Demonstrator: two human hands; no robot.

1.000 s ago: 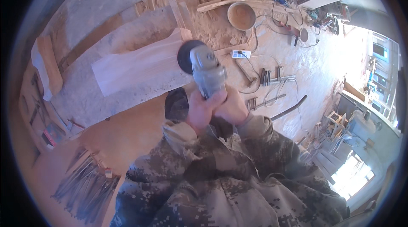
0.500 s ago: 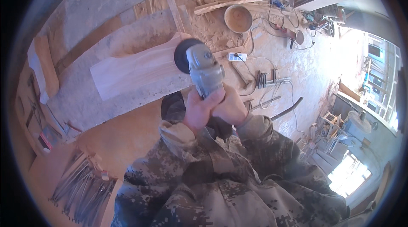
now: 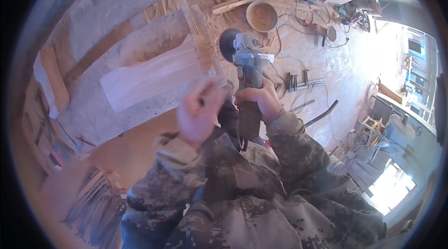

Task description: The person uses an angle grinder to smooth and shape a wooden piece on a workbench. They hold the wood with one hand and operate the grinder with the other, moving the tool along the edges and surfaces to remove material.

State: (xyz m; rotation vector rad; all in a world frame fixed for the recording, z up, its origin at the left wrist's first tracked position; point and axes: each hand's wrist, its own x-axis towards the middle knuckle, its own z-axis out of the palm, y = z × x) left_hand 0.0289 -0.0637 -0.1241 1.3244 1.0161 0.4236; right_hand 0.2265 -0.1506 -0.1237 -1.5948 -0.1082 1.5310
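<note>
- A person in a camouflage jacket (image 3: 261, 202) looks down at their own two hands, forearms entering from the lower edge.
- The right hand (image 3: 261, 102) has its grip wrapped tight around the body of a grey angle grinder (image 3: 247, 69), fingers pressed around the handle.
- The angle grinder is held upright in front of the chest, in the middle of the view, with its dark round disc (image 3: 227, 44) at the top, facing left.
- A black cord hangs down from the base of the grinder, against the jacket.
- The left hand (image 3: 198, 111) is blurred and free, just left of the grinder and not touching it; its fingers look loosely spread, holding nothing that can be made out.
- Behind the left hand lies a pale carved wooden slab (image 3: 154, 76) on a grey, dusty tabletop (image 3: 98, 16).
- The disc sits near the slab's right end; whether they touch cannot be told.
- A long wooden strip (image 3: 193, 20) runs up along the right end of the slab.
- Beyond, the sawdust-covered floor (image 3: 345, 67) carries a round wooden bowl (image 3: 261, 16), wood offcuts and a tangle of cables.
- Metal clamps (image 3: 301, 81) lie on the floor, right of the grinder.
- A bundle of thin tools (image 3: 93, 202) lies at lower left.
</note>
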